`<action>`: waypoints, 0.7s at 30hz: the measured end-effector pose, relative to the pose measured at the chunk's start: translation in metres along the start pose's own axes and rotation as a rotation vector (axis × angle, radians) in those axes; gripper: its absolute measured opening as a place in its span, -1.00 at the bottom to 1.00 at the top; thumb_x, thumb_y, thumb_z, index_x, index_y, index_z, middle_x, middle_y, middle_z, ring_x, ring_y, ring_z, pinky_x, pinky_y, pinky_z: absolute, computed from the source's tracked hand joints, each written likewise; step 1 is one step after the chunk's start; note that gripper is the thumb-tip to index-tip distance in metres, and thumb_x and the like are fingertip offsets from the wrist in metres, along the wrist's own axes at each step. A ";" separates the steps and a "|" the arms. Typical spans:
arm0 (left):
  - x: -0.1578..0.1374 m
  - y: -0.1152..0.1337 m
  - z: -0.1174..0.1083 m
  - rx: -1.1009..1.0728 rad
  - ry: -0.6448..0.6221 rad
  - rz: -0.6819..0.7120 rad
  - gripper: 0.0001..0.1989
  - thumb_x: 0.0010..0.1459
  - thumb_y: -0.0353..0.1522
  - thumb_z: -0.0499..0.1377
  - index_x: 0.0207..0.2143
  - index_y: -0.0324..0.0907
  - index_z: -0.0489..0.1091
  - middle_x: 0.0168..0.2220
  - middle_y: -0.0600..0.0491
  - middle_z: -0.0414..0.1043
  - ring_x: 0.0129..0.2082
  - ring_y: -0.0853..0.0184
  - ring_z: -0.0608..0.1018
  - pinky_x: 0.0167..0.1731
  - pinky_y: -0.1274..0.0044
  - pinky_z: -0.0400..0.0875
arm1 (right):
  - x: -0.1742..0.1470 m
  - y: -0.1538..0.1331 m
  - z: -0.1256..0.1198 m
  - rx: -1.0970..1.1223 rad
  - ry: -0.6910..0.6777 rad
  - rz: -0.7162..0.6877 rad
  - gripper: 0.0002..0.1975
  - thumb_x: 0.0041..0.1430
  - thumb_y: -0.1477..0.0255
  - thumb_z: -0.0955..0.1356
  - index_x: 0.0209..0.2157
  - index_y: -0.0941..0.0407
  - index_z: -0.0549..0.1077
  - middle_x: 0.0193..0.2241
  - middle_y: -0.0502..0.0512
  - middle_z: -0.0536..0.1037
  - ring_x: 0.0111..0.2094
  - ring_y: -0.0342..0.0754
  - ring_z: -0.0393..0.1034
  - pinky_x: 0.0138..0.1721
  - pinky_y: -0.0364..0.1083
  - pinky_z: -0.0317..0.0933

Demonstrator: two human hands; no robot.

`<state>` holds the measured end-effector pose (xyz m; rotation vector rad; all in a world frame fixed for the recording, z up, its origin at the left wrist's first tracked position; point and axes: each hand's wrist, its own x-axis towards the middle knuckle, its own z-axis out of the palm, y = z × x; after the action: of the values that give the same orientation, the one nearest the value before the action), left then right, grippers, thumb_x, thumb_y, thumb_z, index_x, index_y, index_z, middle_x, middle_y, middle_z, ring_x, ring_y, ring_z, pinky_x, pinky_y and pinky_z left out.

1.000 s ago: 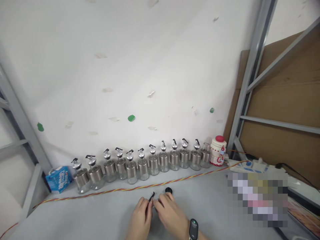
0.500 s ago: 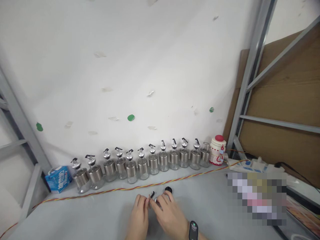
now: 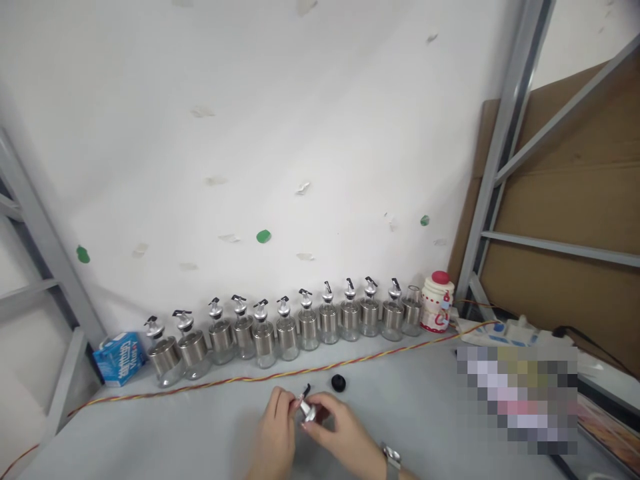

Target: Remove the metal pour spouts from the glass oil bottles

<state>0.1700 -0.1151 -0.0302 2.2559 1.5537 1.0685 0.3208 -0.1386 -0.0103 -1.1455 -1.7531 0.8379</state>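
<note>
Above the grey table, my left hand (image 3: 278,427) and my right hand (image 3: 341,427) meet around a silver pour spout (image 3: 308,410) with a black flip lever. Fingertips of my left hand pinch its lever end. The thumb and fingers of my right hand close on its wider silver base. A small round black part (image 3: 339,383) lies on the table just beyond my right hand. Behind, a row of glass oil bottles (image 3: 265,340) with steel sleeves stands along the wall, nearly all topped by similar spouts; the bottle at the right end (image 3: 412,312) has none.
A twisted red-yellow cord (image 3: 280,375) crosses the table before the bottles. A blue box (image 3: 119,360) sits at the left, a white and red jar (image 3: 437,303) at the right. Metal frame posts (image 3: 493,153) flank the table (image 3: 200,433); a blurred patch covers items at right.
My right hand has turned and drawn back from the round black part, which now shows fully. More of the spout's silver body is visible between my hands.
</note>
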 end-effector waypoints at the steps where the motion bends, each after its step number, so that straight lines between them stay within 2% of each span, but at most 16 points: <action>1: 0.000 0.000 0.000 0.019 -0.001 0.008 -0.75 0.16 -0.35 -0.18 -0.46 -0.12 0.24 -0.47 0.08 0.29 -0.51 0.40 0.42 -0.47 0.60 0.28 | 0.000 0.000 0.001 0.046 -0.016 0.014 -0.78 -0.03 0.51 0.33 -0.26 0.12 0.38 -0.36 0.02 0.48 -0.35 -0.11 0.35 -0.30 -0.18 0.22; 4: -0.001 -0.001 0.002 0.129 -0.027 0.014 -0.75 0.14 -0.36 -0.15 -0.51 -0.11 0.24 -0.49 0.08 0.28 -0.56 0.42 0.40 -0.53 0.61 0.23 | 0.000 0.001 0.002 0.071 -0.049 0.007 -0.80 -0.03 0.55 0.31 -0.29 0.13 0.38 -0.38 0.02 0.48 -0.36 -0.11 0.36 -0.30 -0.17 0.22; 7: -0.003 -0.004 0.005 0.168 -0.061 0.000 -0.77 0.12 -0.41 -0.14 -0.52 -0.11 0.23 -0.47 0.09 0.26 -0.55 0.43 0.39 -0.53 0.62 0.20 | -0.002 0.001 0.003 -0.016 -0.040 -0.043 -0.80 -0.05 0.60 0.29 -0.31 0.12 0.36 -0.40 0.00 0.45 -0.37 -0.13 0.34 -0.31 -0.19 0.22; 10: -0.004 -0.003 0.008 0.043 -0.055 0.012 -0.76 0.13 -0.44 -0.17 -0.49 -0.11 0.22 -0.46 0.09 0.24 -0.50 0.42 0.39 -0.47 0.63 0.23 | -0.003 0.001 0.000 -0.257 0.004 -0.150 -0.79 -0.06 0.62 0.29 -0.32 0.13 0.32 -0.37 0.02 0.40 -0.33 -0.11 0.29 -0.27 -0.15 0.19; 15: -0.006 0.009 0.005 -0.156 -0.041 -0.033 -0.75 0.18 -0.34 -0.20 -0.45 -0.11 0.19 -0.45 0.09 0.26 -0.47 0.37 0.38 -0.43 0.58 0.24 | 0.003 0.009 -0.005 -0.696 0.075 -0.399 -0.78 0.02 0.58 0.26 -0.23 0.12 0.30 -0.30 0.09 0.38 -0.26 -0.03 0.23 -0.15 0.01 0.08; 21: -0.008 0.018 0.000 -0.317 -0.107 -0.101 -0.76 0.20 -0.27 -0.22 -0.42 -0.11 0.13 -0.47 0.11 0.24 -0.46 0.37 0.35 -0.42 0.57 0.20 | 0.005 0.014 -0.003 -0.818 0.177 -0.526 -0.75 0.09 0.59 0.20 -0.15 0.17 0.28 -0.29 0.15 0.39 -0.26 -0.02 0.23 -0.15 0.04 0.04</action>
<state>0.1813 -0.1303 -0.0239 1.9680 1.3338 1.0621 0.3277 -0.1288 -0.0193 -1.1014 -2.1571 -0.3309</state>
